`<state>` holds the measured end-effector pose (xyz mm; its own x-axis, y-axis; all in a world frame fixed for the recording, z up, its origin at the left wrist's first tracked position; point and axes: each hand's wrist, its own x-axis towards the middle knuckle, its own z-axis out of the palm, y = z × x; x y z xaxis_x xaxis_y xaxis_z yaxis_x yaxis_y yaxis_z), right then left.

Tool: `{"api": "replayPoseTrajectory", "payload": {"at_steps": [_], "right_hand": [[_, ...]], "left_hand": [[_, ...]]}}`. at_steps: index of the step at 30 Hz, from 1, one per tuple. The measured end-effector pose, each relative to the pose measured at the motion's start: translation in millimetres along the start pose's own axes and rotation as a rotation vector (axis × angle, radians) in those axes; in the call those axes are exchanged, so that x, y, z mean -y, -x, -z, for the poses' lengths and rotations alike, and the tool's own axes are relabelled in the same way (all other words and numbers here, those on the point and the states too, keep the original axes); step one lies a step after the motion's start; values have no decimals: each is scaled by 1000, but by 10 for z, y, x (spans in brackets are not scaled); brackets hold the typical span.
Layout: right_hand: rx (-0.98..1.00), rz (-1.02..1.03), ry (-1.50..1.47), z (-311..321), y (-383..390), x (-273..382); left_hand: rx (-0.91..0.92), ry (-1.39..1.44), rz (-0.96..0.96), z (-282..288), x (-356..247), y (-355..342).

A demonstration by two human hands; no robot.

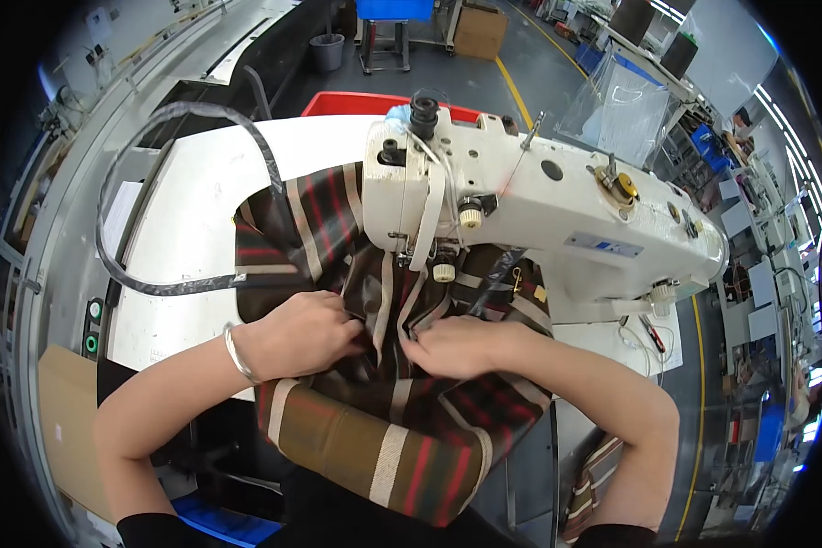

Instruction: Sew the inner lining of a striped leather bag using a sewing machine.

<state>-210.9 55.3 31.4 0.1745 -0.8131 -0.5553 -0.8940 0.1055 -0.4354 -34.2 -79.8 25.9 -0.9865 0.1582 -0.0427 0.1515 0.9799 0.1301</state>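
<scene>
- fingers [349, 331] first: how do they stand?
- on the left hand [294, 334] they curl into the cloth, tips tucked from sight. on the right hand [461, 345] they reach leftward, thumb low, a little blurred. both sets touch fabric; whether either is clamped on it, i cannot tell.
- and around them, from the biggest thing down?
- the white table [196, 201], then the white sewing machine [493, 164], its long arm running off to the right. under its head and spilling toward the person lies the brown plaid bag [329, 434], or what looks like one, in red, green and cream.
- which way is it from the fingers?
- all round them: bunched beneath, with a broad roll on the near side, and more of it up under the head. a black wrapped strap [192, 286] loops out to the left.
- so what does the work turn on?
- two pale strips, i'd judge, their long axes running away from the person, up to the needle bar [400, 257]. the left strip [384, 306] ends near the left fingers, the right strip [414, 297] near the right.
- which hand is nearer the needle bar?
- close to even; the right fingertips sit more squarely below it.
</scene>
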Motion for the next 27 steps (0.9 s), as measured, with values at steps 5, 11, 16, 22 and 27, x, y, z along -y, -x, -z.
{"api": "replayPoseTrajectory", "payload": {"at_steps": [5, 11, 16, 22, 27], "right_hand": [[263, 233, 337, -715, 325, 12], [-590, 406, 584, -680, 163, -232], [-457, 441, 647, -581, 139, -254], [-397, 395, 832, -674, 148, -279], [-413, 357, 582, -338, 173, -396]], "left_hand": [[369, 172, 84, -264, -134, 320], [-91, 186, -108, -496, -129, 284], [-72, -69, -170, -619, -268, 184], [-189, -100, -220, -369, -287, 387], [-151, 76, -44, -74, -276, 530]]}}
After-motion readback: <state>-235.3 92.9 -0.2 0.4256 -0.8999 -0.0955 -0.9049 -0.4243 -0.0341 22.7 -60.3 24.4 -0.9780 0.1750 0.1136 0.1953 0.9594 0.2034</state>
